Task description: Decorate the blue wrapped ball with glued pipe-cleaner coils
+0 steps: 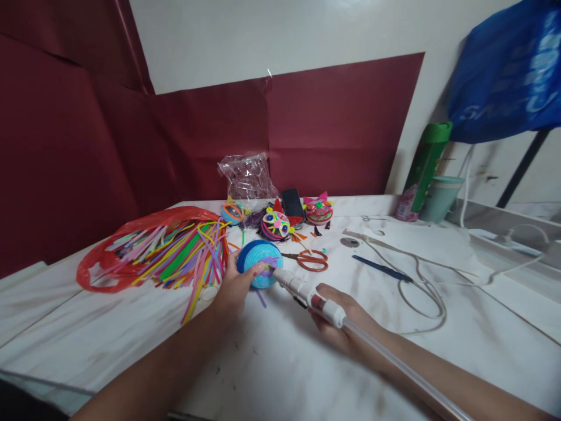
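My left hand point(234, 287) grips a round craft piece point(258, 251) covered in coiled light and dark blue strands. Its thumb presses near a purple patch at the centre. A white hot glue gun point(302, 289) is in my right hand point(337, 316), fingers wrapped round its grip. The gun's tip is at the purple patch, close to my left thumb; whether it touches I cannot tell. From the gun's rear a long clear glue stick point(394, 363) runs towards me. A purple strip point(262, 299) sticks out below the blue piece. Orange-handled scissors point(313, 260) lie just behind the gun.
A red plastic bag point(94, 275) of colourful pipe cleaners point(175, 251) lies left. Behind are decorated round pieces point(275, 225), a dark phone point(292, 203) and clear plastic wrapping point(248, 175). On the right are a dark blue tool point(381, 269), a cable point(442, 307), a green can point(425, 169) and a cup point(442, 199).
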`<control>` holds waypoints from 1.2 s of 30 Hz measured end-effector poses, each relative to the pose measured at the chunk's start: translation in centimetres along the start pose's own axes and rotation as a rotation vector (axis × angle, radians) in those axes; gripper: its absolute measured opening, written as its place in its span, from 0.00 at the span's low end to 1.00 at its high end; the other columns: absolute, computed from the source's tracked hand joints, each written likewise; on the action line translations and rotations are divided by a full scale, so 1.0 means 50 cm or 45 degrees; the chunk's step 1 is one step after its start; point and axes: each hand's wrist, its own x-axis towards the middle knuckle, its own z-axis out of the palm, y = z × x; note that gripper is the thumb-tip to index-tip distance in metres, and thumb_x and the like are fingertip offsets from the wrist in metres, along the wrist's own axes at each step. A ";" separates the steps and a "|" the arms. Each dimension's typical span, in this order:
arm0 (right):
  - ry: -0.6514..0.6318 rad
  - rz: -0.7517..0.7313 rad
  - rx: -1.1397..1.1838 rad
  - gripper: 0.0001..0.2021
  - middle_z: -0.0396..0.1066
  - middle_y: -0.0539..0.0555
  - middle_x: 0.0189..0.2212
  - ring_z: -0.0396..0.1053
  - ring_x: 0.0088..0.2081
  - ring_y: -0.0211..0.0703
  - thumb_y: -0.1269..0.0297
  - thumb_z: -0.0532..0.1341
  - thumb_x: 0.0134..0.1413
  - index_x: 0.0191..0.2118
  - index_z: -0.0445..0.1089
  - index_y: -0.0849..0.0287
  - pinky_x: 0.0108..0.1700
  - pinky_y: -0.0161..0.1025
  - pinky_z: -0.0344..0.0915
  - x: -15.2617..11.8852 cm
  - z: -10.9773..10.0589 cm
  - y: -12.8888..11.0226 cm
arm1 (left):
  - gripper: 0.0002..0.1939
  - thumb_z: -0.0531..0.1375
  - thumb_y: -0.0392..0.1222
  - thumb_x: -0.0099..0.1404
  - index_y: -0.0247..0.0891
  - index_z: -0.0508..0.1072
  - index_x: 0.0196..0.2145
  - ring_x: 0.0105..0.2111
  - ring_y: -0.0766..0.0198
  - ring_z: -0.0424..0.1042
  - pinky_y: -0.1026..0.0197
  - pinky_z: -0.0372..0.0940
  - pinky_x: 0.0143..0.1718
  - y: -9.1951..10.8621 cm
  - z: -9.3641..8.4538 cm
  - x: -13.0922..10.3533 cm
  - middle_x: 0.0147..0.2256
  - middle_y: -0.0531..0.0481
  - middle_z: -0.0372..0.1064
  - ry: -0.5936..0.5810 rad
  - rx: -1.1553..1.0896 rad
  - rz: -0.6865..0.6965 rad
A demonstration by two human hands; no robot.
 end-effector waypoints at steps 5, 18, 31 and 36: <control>0.007 -0.033 -0.007 0.08 0.61 0.49 0.22 0.60 0.23 0.35 0.77 0.52 0.50 0.25 0.55 0.57 0.23 0.31 0.58 0.003 -0.008 -0.007 | 0.34 0.67 0.45 0.47 0.44 0.59 0.51 0.39 0.58 0.71 0.57 0.66 0.40 0.000 -0.001 0.000 0.41 0.47 0.68 0.031 0.000 0.009; -0.020 -0.008 0.041 0.07 0.61 0.50 0.23 0.62 0.25 0.37 0.76 0.52 0.49 0.27 0.55 0.57 0.25 0.32 0.60 0.001 -0.004 0.001 | 0.36 0.67 0.47 0.47 0.43 0.58 0.52 0.39 0.61 0.70 0.58 0.66 0.41 -0.004 -0.003 0.003 0.42 0.47 0.67 0.005 0.047 0.028; 0.005 0.039 0.078 0.08 0.59 0.48 0.21 0.59 0.22 0.35 0.74 0.52 0.50 0.25 0.53 0.56 0.23 0.31 0.57 0.000 0.001 -0.004 | 0.37 0.67 0.47 0.47 0.43 0.57 0.52 0.38 0.61 0.70 0.58 0.66 0.40 -0.003 -0.005 0.002 0.42 0.46 0.66 0.024 0.106 0.061; -0.029 0.039 0.057 0.08 0.60 0.49 0.22 0.60 0.23 0.35 0.74 0.52 0.51 0.25 0.54 0.57 0.23 0.30 0.58 0.001 -0.002 -0.007 | 0.36 0.68 0.47 0.46 0.43 0.59 0.51 0.38 0.62 0.70 0.58 0.65 0.41 -0.002 -0.003 0.004 0.43 0.47 0.66 0.069 0.099 0.062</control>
